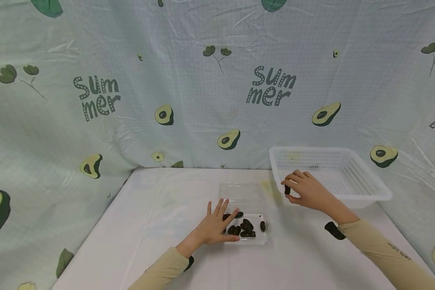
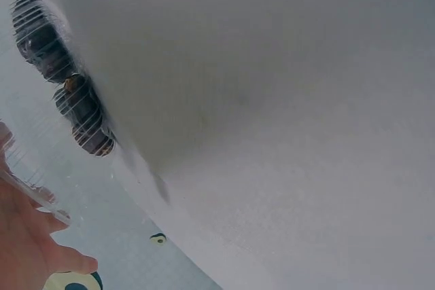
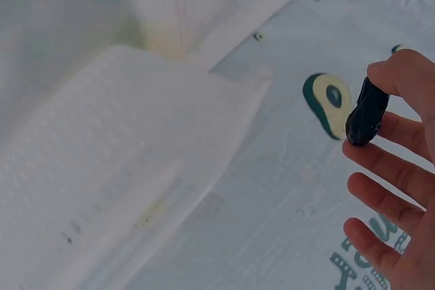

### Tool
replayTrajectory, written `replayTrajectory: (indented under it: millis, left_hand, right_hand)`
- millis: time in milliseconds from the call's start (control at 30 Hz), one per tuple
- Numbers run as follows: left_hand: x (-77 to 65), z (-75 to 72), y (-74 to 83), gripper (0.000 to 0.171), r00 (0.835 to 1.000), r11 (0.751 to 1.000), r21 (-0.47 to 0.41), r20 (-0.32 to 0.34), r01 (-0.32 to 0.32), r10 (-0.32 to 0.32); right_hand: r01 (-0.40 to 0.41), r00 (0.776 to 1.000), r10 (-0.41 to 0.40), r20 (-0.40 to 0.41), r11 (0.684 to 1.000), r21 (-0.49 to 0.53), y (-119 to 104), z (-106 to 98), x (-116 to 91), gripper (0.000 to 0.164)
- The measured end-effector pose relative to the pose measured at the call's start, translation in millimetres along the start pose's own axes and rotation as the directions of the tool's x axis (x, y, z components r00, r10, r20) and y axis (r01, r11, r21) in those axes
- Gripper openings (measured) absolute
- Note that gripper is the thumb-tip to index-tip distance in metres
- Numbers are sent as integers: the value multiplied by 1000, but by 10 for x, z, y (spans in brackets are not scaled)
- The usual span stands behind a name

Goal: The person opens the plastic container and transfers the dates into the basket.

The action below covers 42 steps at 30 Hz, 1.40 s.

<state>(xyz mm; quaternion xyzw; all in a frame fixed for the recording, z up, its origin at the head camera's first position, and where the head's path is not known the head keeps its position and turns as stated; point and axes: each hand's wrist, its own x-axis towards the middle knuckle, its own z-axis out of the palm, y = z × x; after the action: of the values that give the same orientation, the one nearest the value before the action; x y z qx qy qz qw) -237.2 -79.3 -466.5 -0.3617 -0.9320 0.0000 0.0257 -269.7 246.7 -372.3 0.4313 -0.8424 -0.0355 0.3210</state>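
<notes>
Dark date-like fruit (image 1: pixel 287 189), glossy and oblong, sits pinched in the right hand (image 1: pixel 307 192); I see the left hand (image 1: pixel 214 226) splayed over a clear plastic box (image 1: pixel 256 218)

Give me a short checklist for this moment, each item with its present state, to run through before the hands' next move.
1. Hold: right hand pinches one dark fruit between thumb and fingers. Ok.
2. Held fruit directly over the basket: it appears by the left side, but depth is unclear. Cannot tell.
3. Basket upright, opening upward. Ok.
4. Clear box open, lid folded back behind it. Ok.
5. Whole inside of box visible from the head camera: left hand, fingers spread, covers its left part. Not ok.
6. More fruits left in the box. Ok.
</notes>
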Motion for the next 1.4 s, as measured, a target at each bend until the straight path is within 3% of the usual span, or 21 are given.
replayTrajectory:
  millis: [333,700,867,1133,1400]
  left_hand:
    - [-2,10,1,83,1000,1000,-10,13,-6,7]
    - [-14,-5,-9,83,1000,1000,0,6,-22,22]
    - [-15,5,-18,86,1000,1000,0,-3,-26,26]
    - [-12,22,-30,87,999,999,11,-19,-34,34]
    - [-7,18,-22,86,1000,1000,12,-13,-28,28]
  right_hand:
    - [-149,989,149,-8,986,-74,552,-156,-58,33]
    - [-234,970,241,16,954,-187,1068,-62,82,30]
    - [-308,944,326,60,929,-205,1201,19,152,30]
    - [-407,868,452,206,885,-226,1240,139,235,38]
    - [-415,850,473,231,873,-257,1292,305,206,40]
